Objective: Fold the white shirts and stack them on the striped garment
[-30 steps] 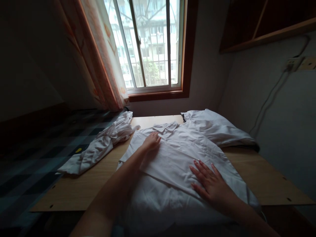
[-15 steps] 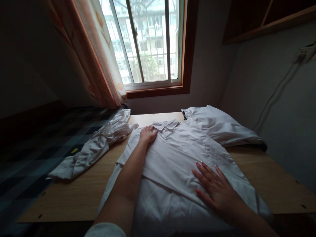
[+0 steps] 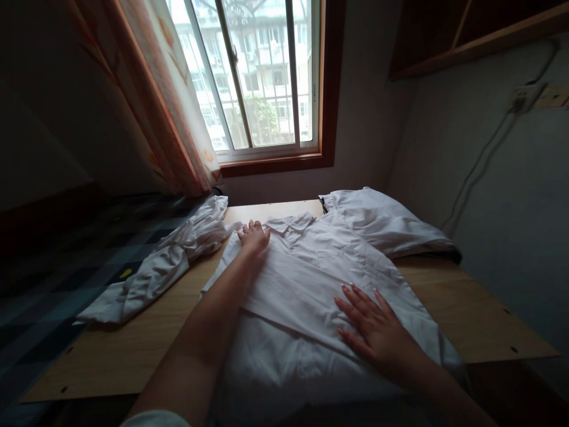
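A white collared shirt (image 3: 311,267) lies spread on a light wooden board (image 3: 173,308), its collar (image 3: 291,222) toward the window. A sleeve-like strip of cloth lies slantwise across its front. My left hand (image 3: 254,237) is at the shoulder beside the collar, palm down, fingers a little apart. Lower on the shirt's front, my right hand (image 3: 371,326) rests flat with its fingers spread. Neither hand grips the cloth.
Rumpled white cloth (image 3: 164,261) lies along the board's left side, beside a dark checked bedcover (image 3: 40,302). More white cloth (image 3: 377,219), over something dark-edged, sits at the back right. Behind are a window (image 3: 262,89), a curtain (image 3: 151,107) and a wall socket (image 3: 527,98).
My left hand has shifted slightly left along the shoulder, away from the collar, its fingers more spread. My right hand stays flat on the shirt. The view has turned a little right.
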